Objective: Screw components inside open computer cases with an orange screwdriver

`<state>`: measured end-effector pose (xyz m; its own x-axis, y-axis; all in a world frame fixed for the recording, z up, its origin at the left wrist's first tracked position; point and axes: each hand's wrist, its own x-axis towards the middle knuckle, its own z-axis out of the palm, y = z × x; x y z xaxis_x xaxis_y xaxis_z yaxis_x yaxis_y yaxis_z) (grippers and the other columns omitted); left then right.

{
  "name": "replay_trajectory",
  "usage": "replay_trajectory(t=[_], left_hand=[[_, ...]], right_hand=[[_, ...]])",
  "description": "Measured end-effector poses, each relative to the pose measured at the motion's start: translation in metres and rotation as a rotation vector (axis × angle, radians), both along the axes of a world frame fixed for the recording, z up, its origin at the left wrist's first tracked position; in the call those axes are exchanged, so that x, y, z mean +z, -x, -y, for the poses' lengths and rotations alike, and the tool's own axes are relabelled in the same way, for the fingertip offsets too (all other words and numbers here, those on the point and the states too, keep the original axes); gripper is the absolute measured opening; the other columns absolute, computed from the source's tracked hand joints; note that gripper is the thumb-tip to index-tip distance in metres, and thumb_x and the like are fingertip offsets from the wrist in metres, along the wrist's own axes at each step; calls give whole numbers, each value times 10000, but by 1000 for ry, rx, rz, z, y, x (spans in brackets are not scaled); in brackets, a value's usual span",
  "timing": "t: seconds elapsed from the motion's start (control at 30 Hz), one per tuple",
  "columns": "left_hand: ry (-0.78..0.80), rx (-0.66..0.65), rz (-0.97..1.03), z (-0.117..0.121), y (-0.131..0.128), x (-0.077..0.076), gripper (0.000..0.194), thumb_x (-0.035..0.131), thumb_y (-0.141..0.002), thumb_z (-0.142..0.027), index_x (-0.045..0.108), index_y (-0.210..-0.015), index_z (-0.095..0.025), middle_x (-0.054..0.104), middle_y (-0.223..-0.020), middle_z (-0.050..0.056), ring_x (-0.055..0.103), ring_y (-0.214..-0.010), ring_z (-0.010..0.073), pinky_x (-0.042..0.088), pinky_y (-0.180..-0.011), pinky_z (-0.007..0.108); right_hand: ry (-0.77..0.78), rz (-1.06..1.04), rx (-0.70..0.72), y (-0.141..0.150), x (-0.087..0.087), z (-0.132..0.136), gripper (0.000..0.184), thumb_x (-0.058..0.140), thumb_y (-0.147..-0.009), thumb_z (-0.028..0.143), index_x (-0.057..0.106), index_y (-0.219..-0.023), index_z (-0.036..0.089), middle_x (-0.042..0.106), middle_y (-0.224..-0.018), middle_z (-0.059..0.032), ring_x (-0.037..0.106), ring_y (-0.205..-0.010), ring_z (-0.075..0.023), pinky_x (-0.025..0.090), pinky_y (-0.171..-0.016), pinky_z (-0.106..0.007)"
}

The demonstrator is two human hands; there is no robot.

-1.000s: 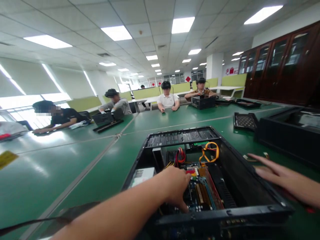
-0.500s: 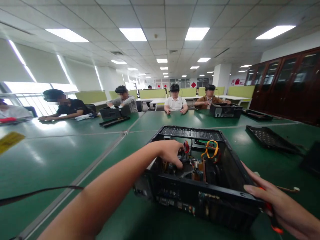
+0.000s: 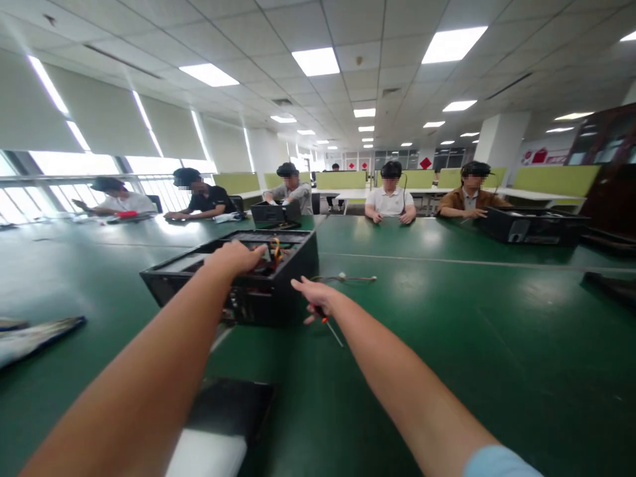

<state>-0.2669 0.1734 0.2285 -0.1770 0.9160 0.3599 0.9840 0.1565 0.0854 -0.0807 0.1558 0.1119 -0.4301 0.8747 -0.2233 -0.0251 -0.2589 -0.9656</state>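
A black desktop computer case [image 3: 256, 301] lies on the green table with its upper side uncovered, showing cables and parts inside. My left hand [image 3: 233, 257] reaches over its near edge and grips it from above, with most fingertips hidden inside. Beside the right wall of the case is my right hand [image 3: 318, 296], its thumb and index finger stretched toward that wall; whether they touch is unclear. The other fingers hold a screwdriver [image 3: 324, 320] with an orange-red and black handle. Its metal shaft points down and to the right. An orange cable loop [image 3: 276, 249] rises inside the case.
A thin cable with white connectors [image 3: 355, 278] lies right of the case. A dark, flat object [image 3: 233, 401] is near the front edge, with something white beside it. Gloves [image 3: 37, 338] lie at left. Several people sit across the table, with another computer case [image 3: 536, 226] at right.
The computer case has moved left and farther away, and has turned, with my left hand still on it. My right hand has come leftward, keeping the screwdriver. The view has swung left.
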Motion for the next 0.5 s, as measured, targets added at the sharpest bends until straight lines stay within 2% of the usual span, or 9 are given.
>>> replay_trajectory(t=[0.03, 0.1, 0.17, 0.2, 0.23, 0.3, 0.37, 0.47, 0.5], left_hand=[[-34, 33, 7, 2, 2, 6, 906, 486, -877, -666, 528, -1222, 171, 615, -1237, 381, 547, -1192, 489, 437, -967, 571], [-59, 25, 27, 6, -8, 10, 877, 488, -900, -619, 447, -1319, 150, 514, -1377, 385, 470, -1288, 504, 364, -1050, 609], [-65, -65, 79, 11, -35, 3, 790, 515, -897, -576, 472, -1336, 80, 499, -1426, 339, 450, -1339, 472, 332, -1113, 559], [-64, -118, 119, 15, -55, -7, 737, 506, -905, -553, 492, -1334, 45, 508, -1434, 312, 453, -1354, 444, 335, -1128, 521], [-60, -174, 168, 20, -78, -21, 679, 476, -923, -530, 510, -1333, 10, 523, -1436, 282, 467, -1358, 408, 348, -1132, 481], [-42, -293, 279, 36, -127, -58, 571, 370, -971, -477, 542, -1320, -59, 576, -1407, 214, 531, -1319, 320, 408, -1097, 399], [19, -424, 388, 60, -174, -103, 514, 287, -995, -427, 618, -1208, -96, 702, -1212, 157, 660, -1117, 253, 510, -960, 340], [133, -624, 509, 105, -228, -158, 423, 380, -972, -409, 671, -1086, -124, 754, -930, 85, 706, -845, 197, 554, -759, 277], [160, -687, 536, 120, -240, -170, 382, 426, -957, -397, 675, -1085, -136, 747, -878, 64, 697, -792, 185, 548, -714, 263]], right_hand=[[24, 1, 34, 14, -2, 0, 350, 600, -985, 395, 584, -1258, 177, 638, -1164, -66, 665, -888, -188, 593, -739, -370], [69, 6, 95, 24, -10, 6, 368, 622, -974, 360, 559, -1290, 182, 649, -1118, -61, 661, -832, -176, 594, -708, -375], [94, 3, 138, 13, -22, 18, 367, 644, -962, 311, 553, -1291, 176, 656, -1070, -50, 653, -778, -159, 591, -678, -357], [103, 2, 149, 0, -28, 26, 351, 651, -958, 292, 564, -1275, 170, 658, -1065, -53, 656, -781, -160, 592, -679, -351], [110, -1, 150, -18, -34, 35, 328, 648, -960, 283, 576, -1258, 167, 659, -1080, -56, 662, -807, -165, 593, -692, -347], [124, -6, 130, -63, -45, 58, 299, 642, -965, 294, 598, -1231, 163, 654, -1126, -69, 671, -874, -182, 597, -726, -349], [134, -26, 94, -117, -55, 88, 292, 629, -975, 310, 603, -1225, 162, 655, -1126, -68, 672, -877, -181, 598, -725, -348], [130, -117, 33, -204, -67, 140, 281, 685, -931, 246, 612, -1185, 148, 684, -984, -39, 665, -721, -141, 584, -633, -296], [116, -168, -1, -231, -71, 156, 385, 760, -850, 184, 599, -1196, 140, 705, -950, -46, 674, -686, -145, 584, -638, -307]])
